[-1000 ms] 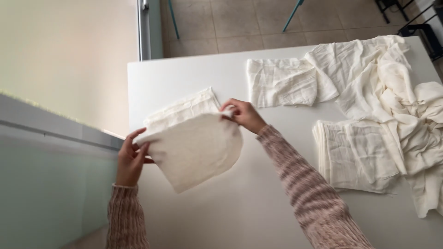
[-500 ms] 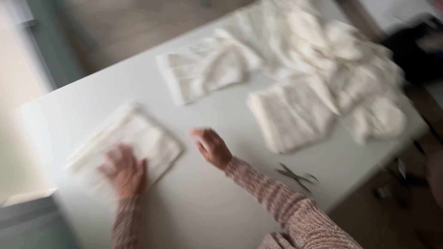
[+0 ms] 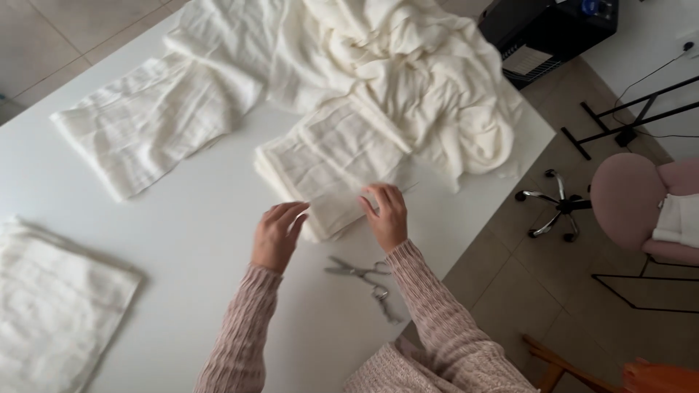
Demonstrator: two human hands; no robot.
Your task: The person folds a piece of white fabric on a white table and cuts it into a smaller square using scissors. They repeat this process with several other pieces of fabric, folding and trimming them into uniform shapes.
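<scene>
white and wide, the surface [image 3: 182, 240] carries several pieces of cream cloth, and beyond its right edge the tiled floor shows a pink chair [image 3: 641, 207] and a black box [image 3: 546, 29].

the left hand [image 3: 278, 234] is held low with the fingers loosely spread, the tips touching the near left corner of a folded stack of cream gauze cloth [image 3: 331, 164]. the right hand [image 3: 386, 212] lies on the near right corner of the same stack, fingers also open; neither hand pinches anything yet, as far as i can see. the stack sits in the middle of the surface, and its far edge goes under a big crumpled heap of cream fabric [image 3: 408, 65].

to lift one layer well, i think each hand should catch only the top sheet at its corner, thumb under and fingers above, and pull toward the near side evenly, so the lower layers stay flat.

small metal scissors [image 3: 364, 280] lie just near the wrists; better to keep the sleeves away from them. another flat cream cloth [image 3: 145, 124] lies to the far left, and one more folded cream piece [image 3: 51, 306] at the near left.
</scene>
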